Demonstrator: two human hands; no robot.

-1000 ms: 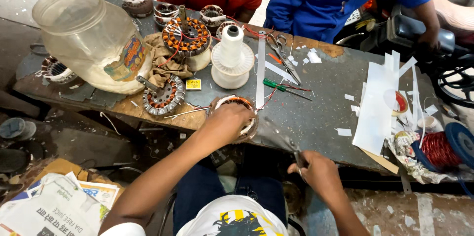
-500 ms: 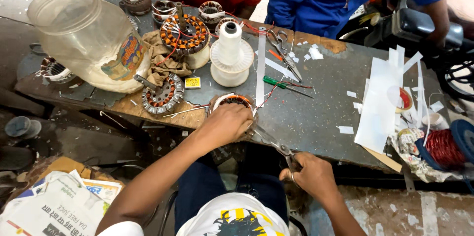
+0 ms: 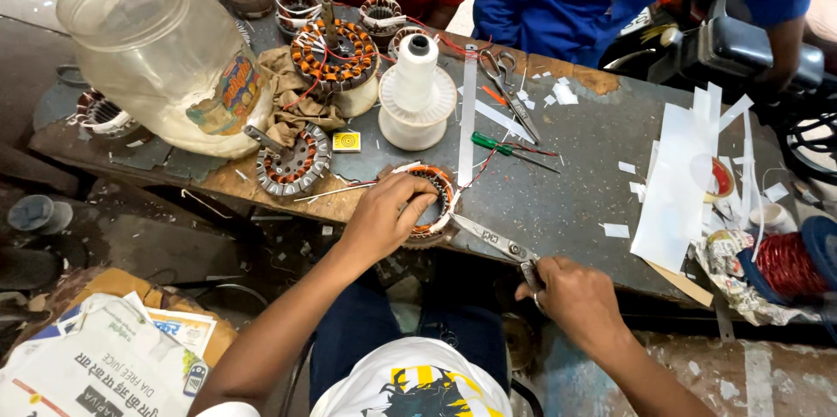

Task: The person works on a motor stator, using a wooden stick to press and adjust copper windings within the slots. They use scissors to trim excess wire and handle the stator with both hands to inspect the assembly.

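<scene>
Left hand curled over the motor coil at the table's near edge, hiding most of it. Right hand closed on scissors, handles buried in the fist, blade tips at the coil. Nearby: white spool, toppled plastic jar, paper strips.

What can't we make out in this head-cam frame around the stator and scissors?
- Head view: the left hand covers much of the wound stator, so its near windings are hidden.
- The right hand hides the handles of the scissors; grip unclear.
- Blade tips meet the stator rim; what they cut is too small to tell.
- Copper wire spool is cut off by the right edge.
</scene>
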